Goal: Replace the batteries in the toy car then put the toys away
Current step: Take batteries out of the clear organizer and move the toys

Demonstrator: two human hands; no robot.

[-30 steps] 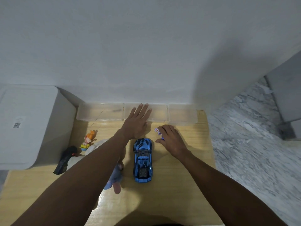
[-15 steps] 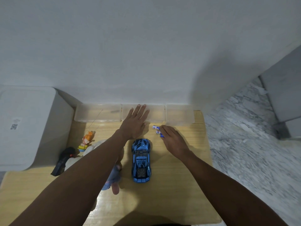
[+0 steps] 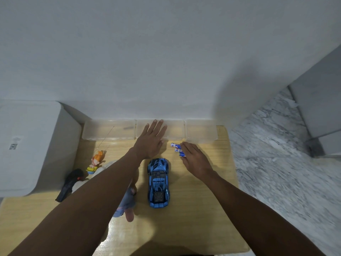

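Blue toy car (image 3: pixel 158 182): lay on wooden table (image 3: pixel 199 209), between both forearms, just behind the hands. Left hand (image 3: pixel 150 140): flat, fingers spread, over middle clear tray (image 3: pixel 175 129). Right hand (image 3: pixel 195 159): fingers loosely bent, fingertips touching batteries (image 3: pixel 177 149); actual grip could not be told.

Wooden table (image 3: pixel 193 209): blue toy car (image 3: pixel 158 182), batteries (image 3: pixel 177 149), clear bins (image 3: pixel 110 131), figurine (image 3: pixel 96 160), black remote (image 3: pixel 69 184).
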